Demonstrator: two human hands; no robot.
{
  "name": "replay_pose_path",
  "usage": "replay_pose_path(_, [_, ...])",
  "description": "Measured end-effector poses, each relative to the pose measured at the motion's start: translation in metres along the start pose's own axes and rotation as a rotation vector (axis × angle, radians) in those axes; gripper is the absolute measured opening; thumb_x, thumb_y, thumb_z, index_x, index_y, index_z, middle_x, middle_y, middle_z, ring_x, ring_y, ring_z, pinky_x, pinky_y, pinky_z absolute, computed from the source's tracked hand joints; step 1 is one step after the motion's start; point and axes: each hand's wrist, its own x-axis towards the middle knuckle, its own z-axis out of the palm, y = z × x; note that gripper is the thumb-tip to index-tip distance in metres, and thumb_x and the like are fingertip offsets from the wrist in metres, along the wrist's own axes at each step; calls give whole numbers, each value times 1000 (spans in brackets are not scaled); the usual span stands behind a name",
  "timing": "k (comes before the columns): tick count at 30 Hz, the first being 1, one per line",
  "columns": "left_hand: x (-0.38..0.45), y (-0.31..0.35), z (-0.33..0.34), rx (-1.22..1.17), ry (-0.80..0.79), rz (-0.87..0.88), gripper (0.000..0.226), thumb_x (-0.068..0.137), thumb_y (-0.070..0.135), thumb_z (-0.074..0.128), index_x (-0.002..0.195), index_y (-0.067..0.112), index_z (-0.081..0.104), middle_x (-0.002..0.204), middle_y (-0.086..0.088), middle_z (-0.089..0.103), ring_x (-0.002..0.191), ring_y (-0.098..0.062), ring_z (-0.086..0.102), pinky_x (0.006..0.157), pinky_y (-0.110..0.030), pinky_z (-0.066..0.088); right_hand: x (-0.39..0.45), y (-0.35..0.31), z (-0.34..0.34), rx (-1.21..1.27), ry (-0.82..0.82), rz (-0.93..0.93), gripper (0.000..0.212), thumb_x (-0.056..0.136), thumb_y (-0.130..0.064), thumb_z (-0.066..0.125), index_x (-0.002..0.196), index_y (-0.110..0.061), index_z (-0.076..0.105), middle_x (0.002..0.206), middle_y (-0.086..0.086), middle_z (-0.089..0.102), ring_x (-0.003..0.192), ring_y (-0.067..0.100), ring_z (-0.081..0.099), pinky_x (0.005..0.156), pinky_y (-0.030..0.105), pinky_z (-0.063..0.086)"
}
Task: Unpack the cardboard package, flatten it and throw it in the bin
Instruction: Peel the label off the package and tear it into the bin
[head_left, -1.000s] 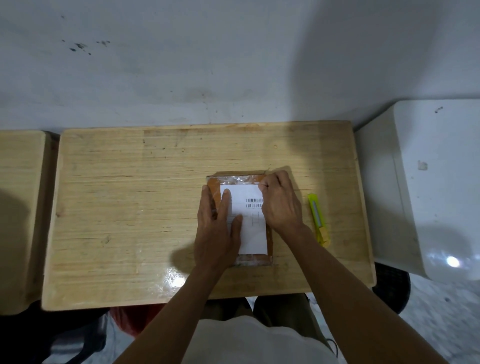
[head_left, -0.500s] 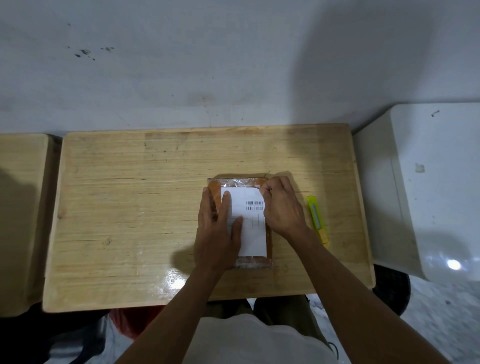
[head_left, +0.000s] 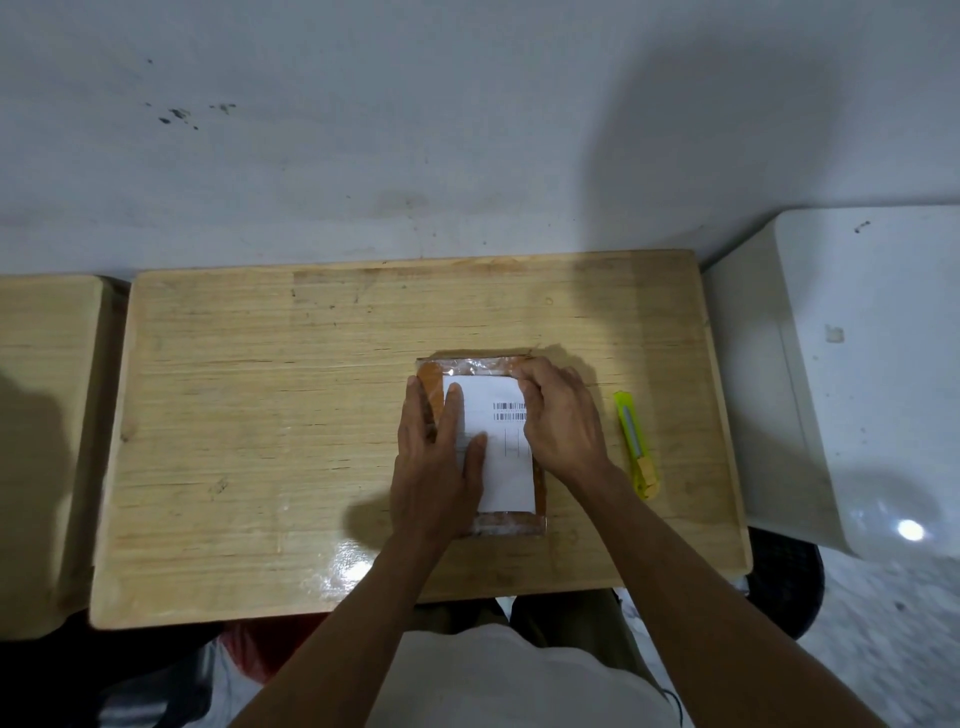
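**Sealed parcel lying flat under both hands**

The cardboard package (head_left: 483, 447) is lying flat on the wooden table (head_left: 260, 415), right of the middle, and it is looking sealed: glossy clear tape is wrapping it and a white shipping label (head_left: 506, 457) is covering most of its top. The left hand (head_left: 439, 467) is resting on the package's left side with fingers stretched out flat, pressing rather than gripping. The right hand (head_left: 563, 421) is sitting over the far right corner with fingers curled down toward the edge; whether they are pinching tape or only feeling for a seam cannot be told. A yellow-green box cutter (head_left: 635, 441) is lying just beside the package on the right, untouched.

The package is looking thin and probably light, so it is likely stiff across its face but easy to slide on the shiny tabletop. The tape is making the surface slick, so fingertips are likely to slip; holding it down with a flat palm, as the left hand is doing, seems the sound way. The far edge, where the tape is bunching, looks like the best place to start opening.
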Motion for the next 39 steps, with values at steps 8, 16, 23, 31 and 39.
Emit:
replay_pose_path(8, [0, 1, 0, 1, 17, 19, 66, 98, 49, 44, 156, 21, 29, 165, -17, 5, 148, -37, 24, 105, -49, 44, -4, 1, -1, -192, 23, -142, 26, 90, -21, 63, 113, -10, 70, 109, 10, 69, 101, 31, 59, 88, 37, 49])
replay_pose_path(16, [-1, 2, -1, 28, 27, 32, 66, 99, 47, 44, 156, 18, 28, 164, -22, 9, 147, -41, 26, 104, -50, 45, -14, -1, 4, -315, 114, -148, 14, 91, -24, 60, 92, -15, 71, 118, 0, 62, 107, 24, 53, 74, 35, 49])
replay_pose_path(23, [-1, 3, 0, 32, 25, 44, 66, 99, 45, 45, 156, 15, 29, 164, -22, 8, 147, -41, 25, 104, -50, 45, -4, -2, 4, 13, -45, 50, 13, 92, -16, 63, 85, -8, 69, 145, -2, 46, 131, 14, 45, 96, 31, 45])
replay_pose_path(31, [-1, 3, 0, 32, 24, 52, 66, 101, 42, 45, 157, 15, 25, 165, -20, 5, 150, -38, 20, 107, -48, 43, 5, 2, -10, 195, -208, 91, 17, 90, -11, 68, 76, 0, 68, 145, 1, 41, 126, 7, 44, 84, 2, 31])
replay_pose_path(39, [-3, 12, 0, 9, 27, 22, 71, 102, 39, 43, 160, 16, 8, 167, -12, -4, 154, -31, 7, 109, -47, 41, 6, 10, -27, 298, -392, 78, 14, 90, -19, 67, 80, -11, 73, 153, -7, 35, 136, 5, 35, 108, 31, 35])
